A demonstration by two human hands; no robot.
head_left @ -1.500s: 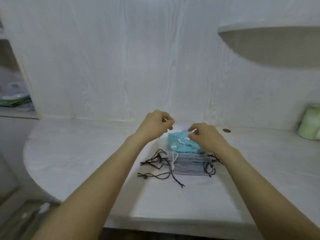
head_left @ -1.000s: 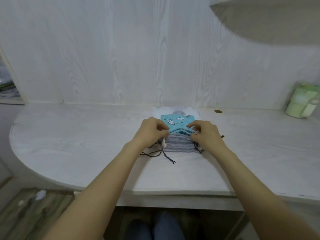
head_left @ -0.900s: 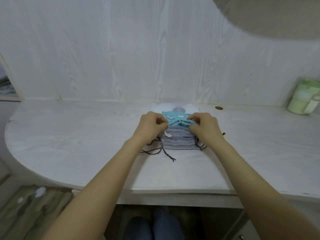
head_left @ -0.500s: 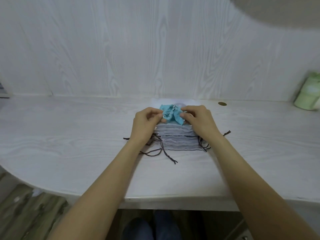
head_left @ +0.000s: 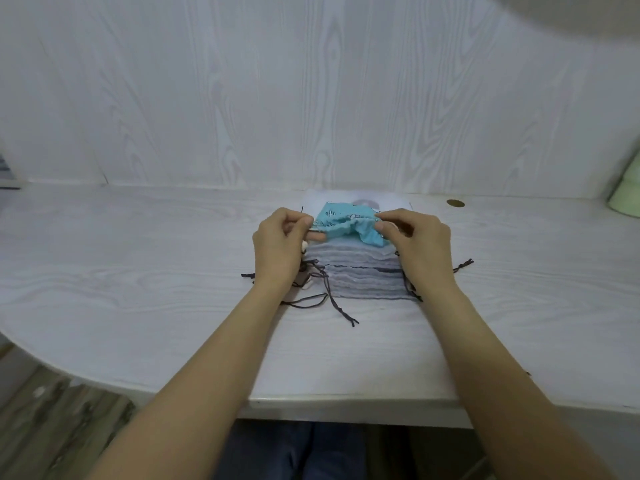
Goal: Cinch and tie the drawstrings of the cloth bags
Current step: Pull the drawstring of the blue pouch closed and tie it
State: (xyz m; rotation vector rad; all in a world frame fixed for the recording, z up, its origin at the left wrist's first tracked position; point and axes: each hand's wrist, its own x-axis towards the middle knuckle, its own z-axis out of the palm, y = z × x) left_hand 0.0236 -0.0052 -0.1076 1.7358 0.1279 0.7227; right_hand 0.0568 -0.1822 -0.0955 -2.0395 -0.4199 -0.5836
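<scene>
While one blue bag (head_left: 349, 225) lies on a grey stack (head_left: 360, 271) near the desk's (head_left: 138, 271) back edge, two hands work. Left hand (head_left: 278, 249) and right hand (head_left: 419, 244), fingers curled, pinch its gathered ends.

Turquoise cloth bag (head_left: 349, 223), printed with small white figures: mouth gathered into ruffles, lying atop the stack, pinched at both ends. Stack of grey cloth bags (head_left: 360, 275): flat, neatly layered, on the worktop (head_left: 138, 289). Dark drawstrings (head_left: 332, 299): loose, untied, trailing from both sides of the stack onto the worktop.
</scene>
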